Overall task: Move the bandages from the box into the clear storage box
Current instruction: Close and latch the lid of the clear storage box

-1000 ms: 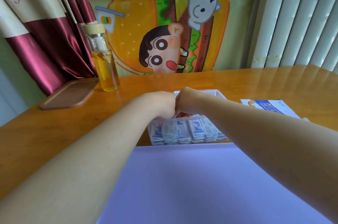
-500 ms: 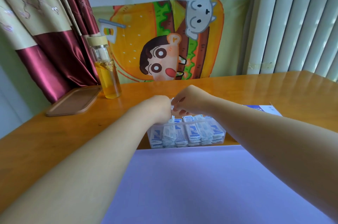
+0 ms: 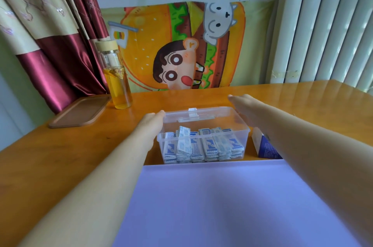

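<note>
Hands [image 3: 152,123] [image 3: 245,105] parted, flanking clear storage box [image 3: 214,114].

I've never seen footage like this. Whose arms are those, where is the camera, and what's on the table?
No machine here: a person wears one camera on the head, looking forward and down, so you see their own arms. The left hand and right hand are open on either side of a clear storage box, gripping nothing. Wrapped bandages stand inside it. Also on the wooden table: a bottle of yellow liquid, a brown tray, a blue-and-white carton and a purple sheet.
</note>
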